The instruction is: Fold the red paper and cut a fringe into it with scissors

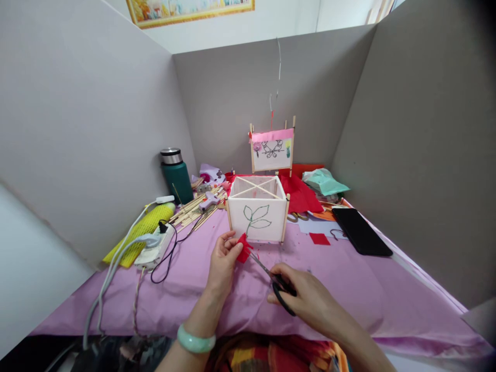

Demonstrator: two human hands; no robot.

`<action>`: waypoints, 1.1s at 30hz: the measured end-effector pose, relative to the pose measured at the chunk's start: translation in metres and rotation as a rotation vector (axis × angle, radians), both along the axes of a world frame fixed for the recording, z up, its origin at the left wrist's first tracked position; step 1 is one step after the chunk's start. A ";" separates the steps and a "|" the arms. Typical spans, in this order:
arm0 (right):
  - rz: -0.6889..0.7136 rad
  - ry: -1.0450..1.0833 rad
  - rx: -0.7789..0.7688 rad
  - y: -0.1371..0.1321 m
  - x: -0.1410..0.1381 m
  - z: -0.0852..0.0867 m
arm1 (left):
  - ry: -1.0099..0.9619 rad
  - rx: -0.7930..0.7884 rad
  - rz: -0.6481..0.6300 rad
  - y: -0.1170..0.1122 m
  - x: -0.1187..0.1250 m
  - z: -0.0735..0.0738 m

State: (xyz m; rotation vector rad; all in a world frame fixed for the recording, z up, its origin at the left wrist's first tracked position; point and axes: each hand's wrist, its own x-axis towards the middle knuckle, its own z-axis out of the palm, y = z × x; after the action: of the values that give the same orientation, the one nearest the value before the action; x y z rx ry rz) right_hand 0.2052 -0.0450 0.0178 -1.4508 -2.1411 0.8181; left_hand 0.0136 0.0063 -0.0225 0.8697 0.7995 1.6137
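Observation:
My left hand (225,257) pinches a small red piece of fabric or paper (244,250) between thumb and fingers. In my right hand (304,289) is a pair of black-handled scissors (283,294), its blades pointing up and left to the edge of the red piece. Whether the blades are parted there is too small to tell. Just beyond both hands stands a white box-shaped lantern (267,219) on wooden sticks. Its front carries a green leaf drawing, and two sticks cross over its top. A flat red square (320,238) lies to the right.
A smaller decorated lantern (272,155) hangs from a wire behind. Leftward are a green bottle (177,178), a glue gun (210,200), wooden sticks (186,214) and a power strip (155,249) with cables. A black phone or tablet (361,231) lies right. Grey partitions (271,77) enclose the purple-covered table (349,294).

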 end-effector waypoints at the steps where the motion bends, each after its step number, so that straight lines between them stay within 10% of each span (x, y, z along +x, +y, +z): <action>1: -0.002 -0.001 0.002 0.000 0.000 0.000 | 0.003 0.000 0.001 0.000 0.000 0.000; 33: -0.051 -0.042 0.058 0.004 -0.007 -0.010 | 0.000 -0.019 0.013 0.000 0.002 0.000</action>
State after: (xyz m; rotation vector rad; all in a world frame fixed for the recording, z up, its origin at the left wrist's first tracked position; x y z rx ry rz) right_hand 0.1983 -0.0409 0.0078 -1.4989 -2.1308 0.7078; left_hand 0.0156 0.0062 -0.0221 0.8529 0.8203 1.6149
